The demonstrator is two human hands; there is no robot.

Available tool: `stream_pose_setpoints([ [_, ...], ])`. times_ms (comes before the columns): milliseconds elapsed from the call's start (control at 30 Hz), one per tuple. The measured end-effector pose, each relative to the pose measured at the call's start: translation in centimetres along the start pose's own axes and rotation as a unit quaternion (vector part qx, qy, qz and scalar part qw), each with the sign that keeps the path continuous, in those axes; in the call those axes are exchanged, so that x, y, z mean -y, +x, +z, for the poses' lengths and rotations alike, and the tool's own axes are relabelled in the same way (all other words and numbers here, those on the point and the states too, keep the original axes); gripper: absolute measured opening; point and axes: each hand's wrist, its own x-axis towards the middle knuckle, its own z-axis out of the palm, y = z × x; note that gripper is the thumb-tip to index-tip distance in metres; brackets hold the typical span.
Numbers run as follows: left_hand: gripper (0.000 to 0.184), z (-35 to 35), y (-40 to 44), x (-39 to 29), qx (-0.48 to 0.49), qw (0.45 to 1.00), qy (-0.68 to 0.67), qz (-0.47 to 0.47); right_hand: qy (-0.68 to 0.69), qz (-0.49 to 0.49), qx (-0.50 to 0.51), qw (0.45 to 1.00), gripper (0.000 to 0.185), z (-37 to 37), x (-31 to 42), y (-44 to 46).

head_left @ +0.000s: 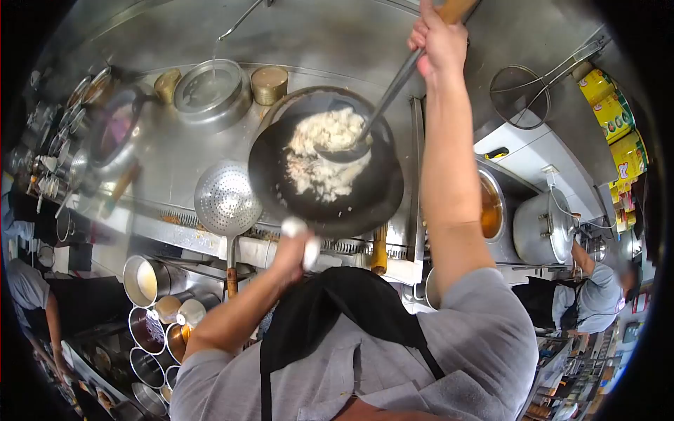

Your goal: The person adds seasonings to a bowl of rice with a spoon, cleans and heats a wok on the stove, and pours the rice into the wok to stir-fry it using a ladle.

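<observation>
My right hand (440,43) is wrapped around the long handle of a ladle (400,81), just below its wooden end. The ladle's bowl rests among pale, whitish chopped food (330,133) in a black wok (281,175). The wok is tilted over the burner, its near side towards me. My left hand (289,254), blurred by motion, is closed on a white cloth (309,251) at the wok's near left edge. Whether a wok handle lies under the cloth is hidden. Beside the wok, left of it, lies a perforated skimmer (226,196) with a wooden handle.
A lidded metal pot (212,91) stands behind, under a thin running tap (239,21). Seasoning containers (147,330) crowd the lower left. At right are a pot of orange liquid (491,207), a large lidded pot (544,228) and a wire strainer (519,98). Other people work on both sides.
</observation>
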Motion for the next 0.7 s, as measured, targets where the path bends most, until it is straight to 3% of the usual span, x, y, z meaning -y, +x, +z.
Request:
stream_pose_setpoints([
  [100,0.010,4.3,4.3,-3.9,-0.011,0.992,-0.093,-0.084,-0.114,0.062,-0.157,0.979,0.022,2.5,-7.3,-5.0],
  [133,0.010,3.7,5.2,-2.7,-0.005,0.999,-0.023,-0.034,-0.180,0.022,-0.138,0.974,0.026,1.4,-15.3,-6.0],
  [167,0.011,2.7,6.5,-1.2,-0.001,0.999,0.048,0.019,-0.076,0.072,-0.126,0.987,0.026,1.8,-15.4,-6.4],
  [200,0.014,1.6,6.7,0.4,-0.001,0.994,0.100,0.055,-0.076,0.055,-0.105,0.990,0.026,2.0,-14.7,-5.6],
  [267,0.021,0.5,3.9,2.5,-0.032,0.990,0.137,0.015,-0.082,0.038,-0.094,0.992,0.027,1.6,-11.8,-3.8],
  [333,0.021,1.9,0.7,0.3,-0.042,0.988,0.091,0.117,-0.046,0.062,-0.041,0.996,0.032,2.2,-8.4,-0.9],
  [400,0.016,0.8,4.0,2.9,-0.021,0.986,0.059,0.155,-0.034,0.216,0.082,0.972,0.027,1.3,-7.7,2.9],
  [433,0.011,2.5,4.0,-1.0,-0.031,0.999,0.013,0.032,-0.073,0.197,0.087,0.974,0.026,1.1,-6.7,4.4],
  [467,0.009,4.2,4.1,-5.0,-0.052,0.994,-0.038,-0.090,-0.008,0.177,0.065,0.982,0.024,1.8,-4.9,5.0],
  [533,0.015,1.2,11.0,-0.3,0.049,0.977,0.166,0.125,-0.050,0.097,0.016,0.994,0.023,3.8,-0.3,3.3],
  [633,0.029,2.5,6.0,-4.5,-0.002,0.984,0.181,-0.011,-0.059,-0.010,0.008,0.998,0.023,2.5,-1.7,1.0],
  [667,0.037,1.2,6.0,-3.4,0.098,0.983,0.153,0.012,-0.062,-0.065,-0.014,0.996,0.021,1.5,-3.6,-0.3],
  [700,0.039,1.5,4.0,-4.5,0.132,0.959,0.240,0.079,-0.169,0.006,-0.063,0.984,0.021,2.2,-7.1,-1.9],
])
